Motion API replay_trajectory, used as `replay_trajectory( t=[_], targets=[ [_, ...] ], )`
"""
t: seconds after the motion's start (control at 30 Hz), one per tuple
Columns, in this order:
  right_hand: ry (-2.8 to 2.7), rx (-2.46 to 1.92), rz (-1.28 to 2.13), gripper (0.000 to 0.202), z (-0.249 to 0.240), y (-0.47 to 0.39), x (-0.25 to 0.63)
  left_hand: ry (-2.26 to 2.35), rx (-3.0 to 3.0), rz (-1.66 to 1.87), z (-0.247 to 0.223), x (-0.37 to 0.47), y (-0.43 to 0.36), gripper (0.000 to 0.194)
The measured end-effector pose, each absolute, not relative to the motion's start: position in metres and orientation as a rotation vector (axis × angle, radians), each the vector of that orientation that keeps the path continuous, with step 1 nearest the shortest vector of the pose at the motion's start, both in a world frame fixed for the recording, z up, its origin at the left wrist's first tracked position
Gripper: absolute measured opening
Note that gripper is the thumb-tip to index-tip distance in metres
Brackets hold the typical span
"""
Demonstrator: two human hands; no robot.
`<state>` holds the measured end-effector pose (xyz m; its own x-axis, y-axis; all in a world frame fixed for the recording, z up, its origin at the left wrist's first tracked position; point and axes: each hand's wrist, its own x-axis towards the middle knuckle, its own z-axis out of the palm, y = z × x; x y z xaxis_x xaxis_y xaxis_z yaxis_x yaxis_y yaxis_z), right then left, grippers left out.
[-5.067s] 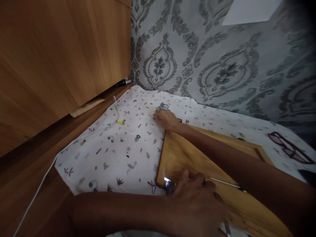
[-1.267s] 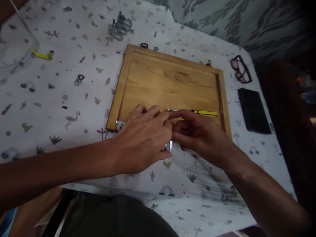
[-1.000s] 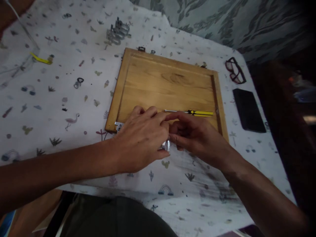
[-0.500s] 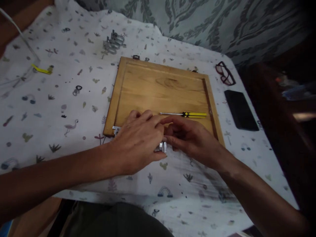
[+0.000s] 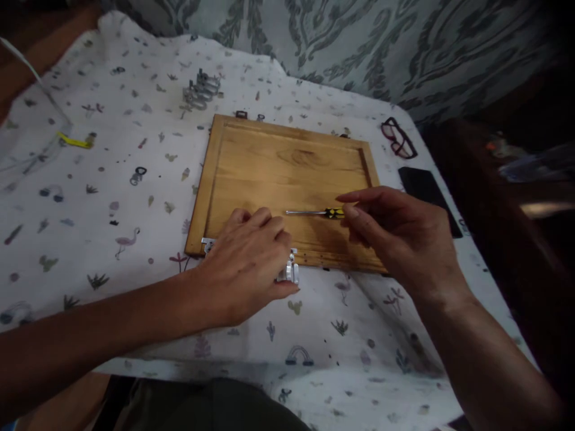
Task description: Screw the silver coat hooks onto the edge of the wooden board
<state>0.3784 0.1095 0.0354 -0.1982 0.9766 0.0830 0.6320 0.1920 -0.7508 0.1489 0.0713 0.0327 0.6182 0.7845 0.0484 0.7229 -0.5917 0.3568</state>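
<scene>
A framed wooden panel (image 5: pixel 287 173) lies flat on the patterned cloth. My left hand (image 5: pixel 249 263) is closed around a shiny metal hinge (image 5: pixel 290 270) at the panel's near edge, its thumb below the metal. Just left of that hand, another metal piece (image 5: pixel 208 245) shows at the near left corner. A screwdriver (image 5: pixel 309 212) with a yellow and black handle lies over the panel, its tip pointing left. My right hand (image 5: pixel 395 233) is over the handle with thumb and fingers closed round it, hiding the handle's right end.
Several grey metal hinges (image 5: pixel 201 90) stand beyond the panel's far left corner. Red-framed glasses (image 5: pixel 399 139) and a black flat object (image 5: pixel 426 188) lie to the right. A yellow strip (image 5: pixel 75 141) and a white cable (image 5: pixel 36 78) are at the left.
My right hand has moved right, away from my left hand, and has closed on the screwdriver handle. My left hand stays at the near edge. The view has shifted slightly.
</scene>
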Motion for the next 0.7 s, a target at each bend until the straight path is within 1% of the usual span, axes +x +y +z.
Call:
replay_trajectory(
  t=[0.07, 0.1, 0.23, 0.37, 0.53, 0.7],
  targets=[
    [-1.957, -1.568, 0.578, 0.034, 0.033, 0.121, 0.392, 1.228, 2.551, 0.293, 0.033, 0.149, 0.071, 0.038],
    [-2.001, -1.579, 0.526, 0.035, 0.031, 0.126, 0.398, 1.231, 2.558, 0.298, 0.032, 0.149, 0.071, 0.038],
    [-2.159, -1.553, 0.525, 0.033, 0.023, 0.135, 0.406, 1.23, 2.581, 0.317, 0.032, 0.148, 0.071, 0.037],
    [-2.14, -1.568, 0.505, 0.028, 0.02, 0.128, 0.407, 1.237, 2.587, 0.276, 0.033, 0.148, 0.071, 0.037],
    [-1.924, -1.586, 0.571, 0.026, 0.026, 0.11, 0.413, 1.243, 2.588, 0.267, 0.033, 0.147, 0.071, 0.035],
    [-1.497, -1.385, 0.527, 0.025, 0.04, 0.086, 0.401, 1.243, 2.59, 0.269, 0.032, 0.147, 0.071, 0.036]
  ],
)
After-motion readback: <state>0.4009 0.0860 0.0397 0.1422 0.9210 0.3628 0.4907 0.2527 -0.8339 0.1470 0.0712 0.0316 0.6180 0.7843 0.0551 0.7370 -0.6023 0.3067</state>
